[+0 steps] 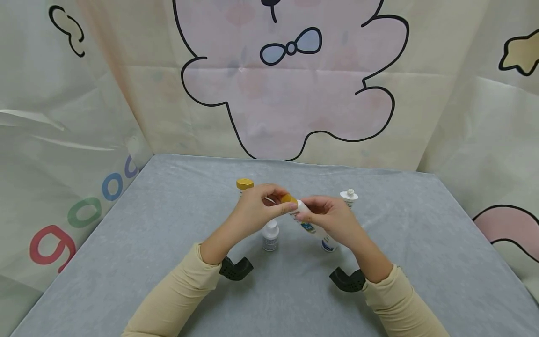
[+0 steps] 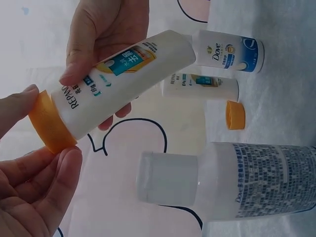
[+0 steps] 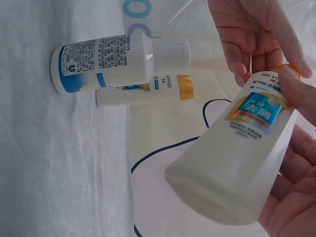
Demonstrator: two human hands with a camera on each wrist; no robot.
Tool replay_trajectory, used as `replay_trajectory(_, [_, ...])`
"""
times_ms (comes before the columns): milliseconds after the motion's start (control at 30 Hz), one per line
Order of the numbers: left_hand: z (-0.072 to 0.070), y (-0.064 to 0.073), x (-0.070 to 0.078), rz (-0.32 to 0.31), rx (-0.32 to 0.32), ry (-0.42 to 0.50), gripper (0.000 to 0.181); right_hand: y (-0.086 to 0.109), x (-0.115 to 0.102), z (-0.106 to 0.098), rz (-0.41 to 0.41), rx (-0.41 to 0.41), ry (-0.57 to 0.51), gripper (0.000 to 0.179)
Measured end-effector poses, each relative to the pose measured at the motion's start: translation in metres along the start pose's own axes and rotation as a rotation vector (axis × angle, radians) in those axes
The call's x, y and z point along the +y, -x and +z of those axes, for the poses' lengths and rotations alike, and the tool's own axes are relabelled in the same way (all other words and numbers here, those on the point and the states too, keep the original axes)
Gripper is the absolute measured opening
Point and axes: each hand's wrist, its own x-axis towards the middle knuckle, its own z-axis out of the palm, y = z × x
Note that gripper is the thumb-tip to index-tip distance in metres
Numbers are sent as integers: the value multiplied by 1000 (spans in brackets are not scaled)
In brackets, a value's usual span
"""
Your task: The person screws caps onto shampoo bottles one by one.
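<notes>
Orange cap (image 2: 52,123) is pinched by the left grip (image 1: 257,206) at the top of a tilted white bottle (image 2: 131,84), which is clasped by the right grip (image 1: 333,219) above the cloth-covered desk (image 1: 143,234).

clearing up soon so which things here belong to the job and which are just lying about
In the job:
right hand, holding a tilted bottle
left hand, pinching its yellow cap

Seemingly just lying or standing about, untouched:
yellow-topped bottle
capless bottle
loose cap
left blue-and-white bottle
right blue-and-white bottle
</notes>
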Motion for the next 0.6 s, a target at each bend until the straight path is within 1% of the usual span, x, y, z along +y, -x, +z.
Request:
replay_trajectory(200, [-1,1,0,32,-3,12,25,1,0,-1,-24,-24,-3,33])
replay_trajectory(267, [-1,1,0,42,-4,14,24,1,1,-2,-39,-40,5,33])
replay_trajectory(333, [-1,1,0,48,-7,14,23,1,1,-4,-38,-58,7,32])
replay_trajectory(433, [-2,0,-1,59,-18,15,21,1,0,-7,-18,-89,13,31])
replay_trajectory(500, [-2,0,-1,59,-29,22,22,1,-1,-8,6,-93,15,30])
replay_trajectory(600, [-2,0,-1,31,-53,45,31,1,-3,-8,24,-80,26,32])
